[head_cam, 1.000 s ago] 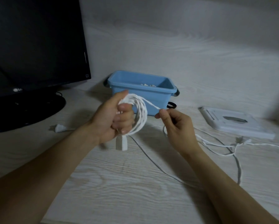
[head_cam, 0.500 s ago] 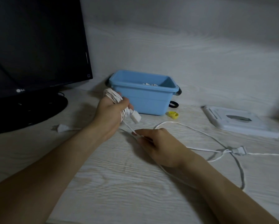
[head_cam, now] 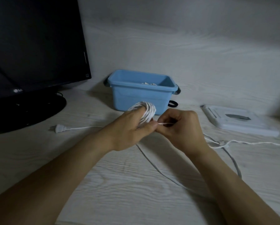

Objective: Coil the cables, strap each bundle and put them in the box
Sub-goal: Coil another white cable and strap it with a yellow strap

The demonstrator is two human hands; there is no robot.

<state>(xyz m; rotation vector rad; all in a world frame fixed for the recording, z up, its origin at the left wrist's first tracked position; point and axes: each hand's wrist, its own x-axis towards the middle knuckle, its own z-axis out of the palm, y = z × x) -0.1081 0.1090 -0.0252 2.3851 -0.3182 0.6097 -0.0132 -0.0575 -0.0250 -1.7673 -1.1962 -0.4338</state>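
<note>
Behind left hand (head_cam: 129,127), half-hidden cable coil (head_cam: 146,112)

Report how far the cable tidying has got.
Done: something white already lies in the blue box. In hand: the left hand holds a white coil while the right hand pinches the cable's free run. Left: loose cable on the table, a plug, strapping, and boxing.
</note>
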